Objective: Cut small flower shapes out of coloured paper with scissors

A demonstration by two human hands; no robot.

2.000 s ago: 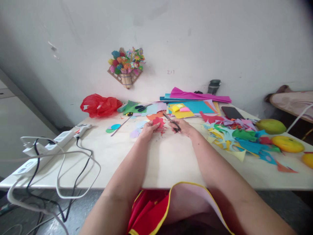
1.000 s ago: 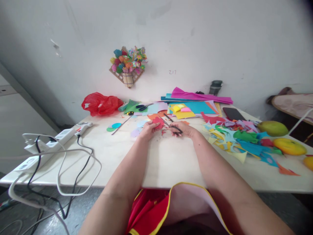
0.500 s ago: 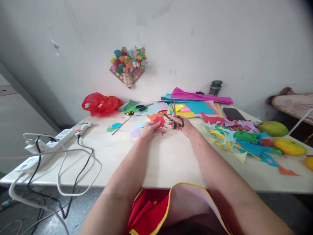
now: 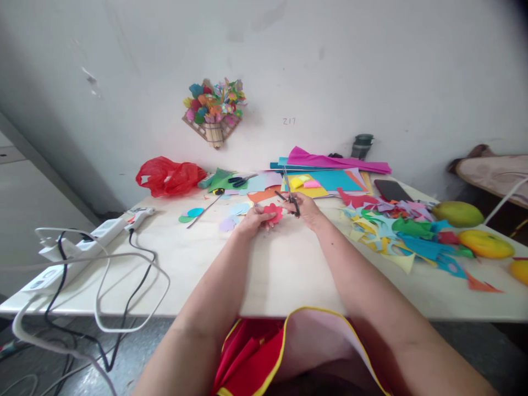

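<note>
Between finger and thumb, my left hand (image 4: 254,221) pinches a red paper flower (image 4: 273,213) with scalloped edges, just above the white table (image 4: 289,269). My right hand (image 4: 307,211) grips a pair of dark-handled scissors (image 4: 290,193) to the right of the flower. The scissor blades stand apart, pointing up and away, and do not touch the paper. An orange paper sheet (image 4: 262,195) lies behind my hands. Pale blue and lilac paper circles (image 4: 227,224) are left of my left hand, near blue and green discs (image 4: 195,212).
Paper scraps (image 4: 396,231) spread on the right, beside a phone (image 4: 391,191) and several mangoes (image 4: 487,243). Coloured sheets (image 4: 334,181) and a second pair of scissors (image 4: 238,180) lie at the back. A red plastic bag (image 4: 170,176) and power strips with cables (image 4: 82,258) occupy the left.
The red flower has turned and come slightly nearer in my left hand. My right hand has tilted the scissors, so their handles now show edge-on.
</note>
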